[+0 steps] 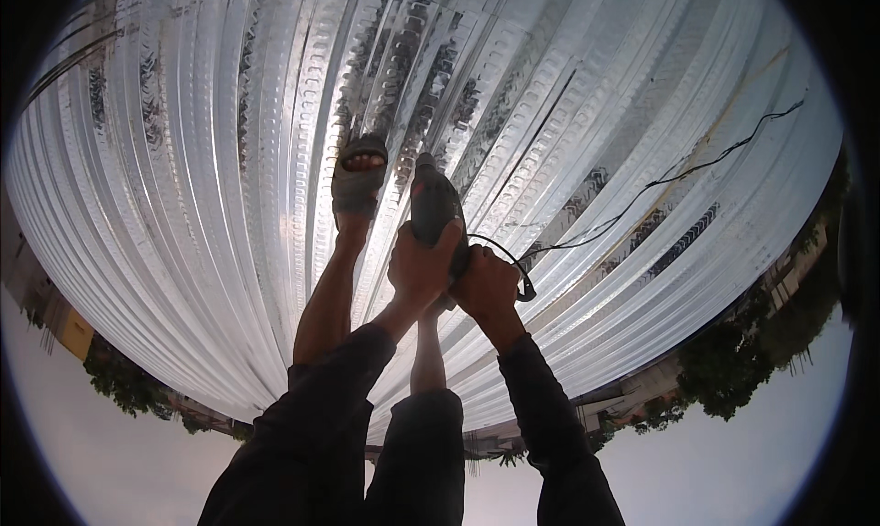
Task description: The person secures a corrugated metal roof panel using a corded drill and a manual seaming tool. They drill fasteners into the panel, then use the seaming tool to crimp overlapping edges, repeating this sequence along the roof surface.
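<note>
Left hand (420,264) and right hand (488,285) curl closed round a dark drill (434,203), nose toward twelve o'clock, above shiny, ribbed, metallic-looking sheeting (188,242).

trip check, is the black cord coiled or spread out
Spread out: the cord trails loosely from near the drill across the ribbed sheets.

A hand could slide over the shiny ridged sheet (215,182) well left of the black drill (436,203), or past its tip. Just left of the drill, a sandaled foot (357,190) blocks the way, with a thin gap between. Right of the drill, a black cord (649,184) loops out and trails away. Nearer than the drill, a leg (428,356) stands in the way.
</note>
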{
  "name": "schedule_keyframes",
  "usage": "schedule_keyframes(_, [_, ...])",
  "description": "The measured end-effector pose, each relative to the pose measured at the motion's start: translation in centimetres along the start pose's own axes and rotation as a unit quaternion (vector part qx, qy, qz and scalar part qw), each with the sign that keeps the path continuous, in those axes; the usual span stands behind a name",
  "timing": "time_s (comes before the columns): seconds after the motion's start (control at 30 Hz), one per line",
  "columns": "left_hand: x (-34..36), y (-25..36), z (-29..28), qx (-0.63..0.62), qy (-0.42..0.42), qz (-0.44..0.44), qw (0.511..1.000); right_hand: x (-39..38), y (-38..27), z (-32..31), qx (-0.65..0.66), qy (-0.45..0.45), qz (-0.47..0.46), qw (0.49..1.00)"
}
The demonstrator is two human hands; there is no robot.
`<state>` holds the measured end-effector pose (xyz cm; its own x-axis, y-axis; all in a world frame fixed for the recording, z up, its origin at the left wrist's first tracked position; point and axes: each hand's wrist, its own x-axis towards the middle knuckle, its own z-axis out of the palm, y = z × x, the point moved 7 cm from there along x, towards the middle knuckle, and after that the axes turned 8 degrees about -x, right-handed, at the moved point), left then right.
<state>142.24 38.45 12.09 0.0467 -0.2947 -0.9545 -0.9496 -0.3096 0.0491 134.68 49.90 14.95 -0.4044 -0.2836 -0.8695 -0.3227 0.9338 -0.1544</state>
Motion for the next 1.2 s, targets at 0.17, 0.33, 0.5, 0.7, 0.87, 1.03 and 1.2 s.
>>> schedule_keyframes(0.17, [0.9, 0.8, 0.5, -0.016, 0.018, -0.007, 1.0, 1.6, 0.3, -1.4, -0.047, -0.04, -0.005, 0.998])
schedule_keyframes(0.33, [2.3, -1.4, 2.2, -0.164, -0.001, 0.014, 0.986, 2.3, 0.5, -1.5, -0.074, -0.028, -0.037, 0.996])
schedule_keyframes(0.5, [2.6, 0.7, 1.8, -0.199, 0.003, 0.009, 0.98, 3.8, -0.1, -3.7, -0.099, -0.012, -0.065, 0.993])
schedule_keyframes(0.7, [2.2, -1.7, 3.3, -0.383, -0.008, 0.014, 0.924, 3.3, -1.1, -3.9, -0.154, 0.002, -0.152, 0.976])
schedule_keyframes(0.87, [3.0, -1.9, 3.8, -0.413, -0.103, -0.066, 0.902, 4.8, -2.5, -5.0, -0.199, -0.003, -0.202, 0.959])
schedule_keyframes(1.03, [0.7, -3.7, 6.6, -0.513, -0.193, -0.149, 0.823, 3.9, -7.9, -4.9, -0.415, 0.077, -0.356, 0.833])
schedule_keyframes(1.2, [-1.3, -8.1, 1.9, -0.333, -0.205, -0.122, 0.912, -2.9, -5.8, -5.2, -0.425, 0.058, -0.302, 0.851])
